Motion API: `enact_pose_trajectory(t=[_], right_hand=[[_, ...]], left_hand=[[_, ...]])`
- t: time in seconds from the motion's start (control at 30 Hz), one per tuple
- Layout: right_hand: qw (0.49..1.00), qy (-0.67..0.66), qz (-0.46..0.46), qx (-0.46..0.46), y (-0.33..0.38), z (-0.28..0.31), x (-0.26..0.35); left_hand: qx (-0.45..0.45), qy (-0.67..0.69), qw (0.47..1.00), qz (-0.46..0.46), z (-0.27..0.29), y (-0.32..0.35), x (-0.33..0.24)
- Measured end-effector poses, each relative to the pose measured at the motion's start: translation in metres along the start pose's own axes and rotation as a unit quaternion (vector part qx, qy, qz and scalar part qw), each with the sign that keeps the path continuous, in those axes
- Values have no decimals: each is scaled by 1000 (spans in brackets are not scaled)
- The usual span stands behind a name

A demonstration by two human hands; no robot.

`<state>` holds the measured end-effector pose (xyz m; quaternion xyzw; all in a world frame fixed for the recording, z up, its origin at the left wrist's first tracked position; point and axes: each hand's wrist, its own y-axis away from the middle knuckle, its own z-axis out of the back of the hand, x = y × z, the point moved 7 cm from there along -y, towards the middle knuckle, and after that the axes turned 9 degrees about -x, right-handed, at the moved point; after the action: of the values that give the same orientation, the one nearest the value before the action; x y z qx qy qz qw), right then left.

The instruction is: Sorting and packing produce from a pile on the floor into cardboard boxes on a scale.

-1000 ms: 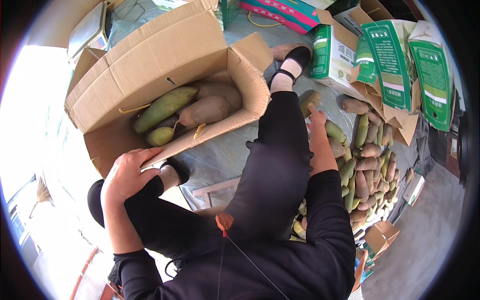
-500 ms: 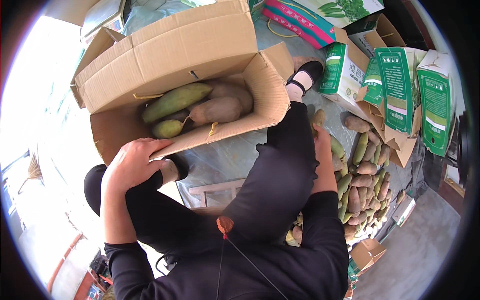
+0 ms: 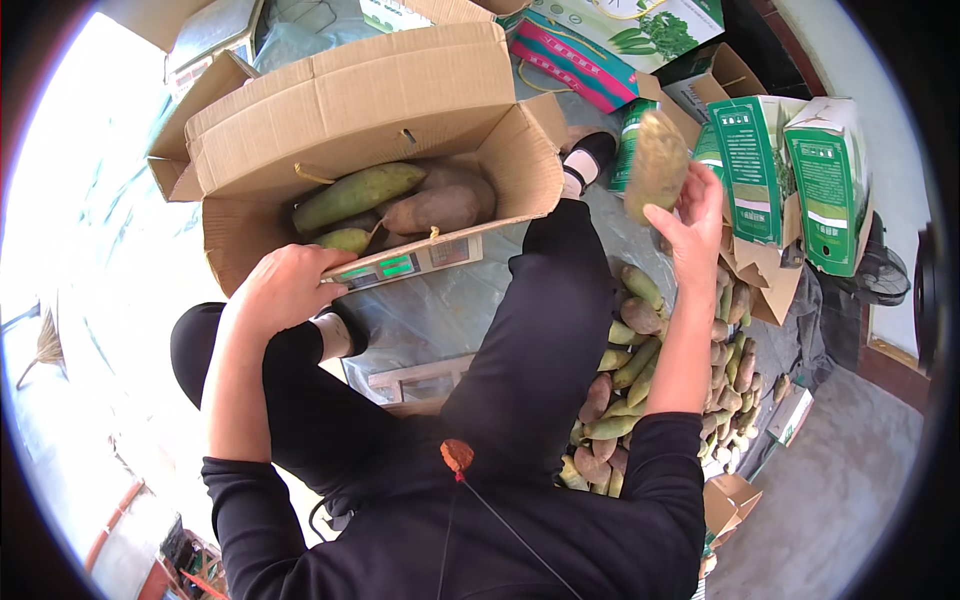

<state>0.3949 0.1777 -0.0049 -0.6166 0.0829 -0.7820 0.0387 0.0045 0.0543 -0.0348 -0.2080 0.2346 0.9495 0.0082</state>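
An open cardboard box (image 3: 350, 90) stands in front of me, its far flap raised. Inside lie a long green radish (image 3: 358, 197), a smaller green one (image 3: 344, 240) and brownish ones (image 3: 440, 209). My left hand (image 3: 280, 290) grips the box's near edge, thumb outside and fingers over the rim. Up in the air right of the box, a yellowish-brown radish (image 3: 657, 165) is in my right hand (image 3: 692, 222), held between thumb and fingers. A scale with a green-lit display (image 3: 398, 267) shows below the box's near side.
A large pile of green and brown radishes (image 3: 640, 375) spreads on the floor at my right. Green-and-white cartons (image 3: 822, 190) and a pink-and-teal box (image 3: 575, 62) stand beyond. A small wooden stool (image 3: 420, 372) sits between my legs. At far right is a fan (image 3: 885, 262).
My right hand has risen from the pile with a radish, bringing it up beside the cartons. The left hand stays on the box rim. More of the scale display shows now.
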Motion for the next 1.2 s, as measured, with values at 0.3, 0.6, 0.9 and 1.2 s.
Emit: enact_pose_trajectory(t=[0.3,0.6,0.9,1.2], right_hand=[[957,87,216,175,-2,-132,94],[980,117,137,79,0,-111,52],[976,167,-79,-110,97,77,-104],[834,213,-458,-221,414,165,-283]], left_hand=[[0,7,1000,-8,2,6,1],[46,13,998,42,0,4,-2],[1,39,999,-8,-2,5,1],[8,34,999,-17,-7,2,-12]])
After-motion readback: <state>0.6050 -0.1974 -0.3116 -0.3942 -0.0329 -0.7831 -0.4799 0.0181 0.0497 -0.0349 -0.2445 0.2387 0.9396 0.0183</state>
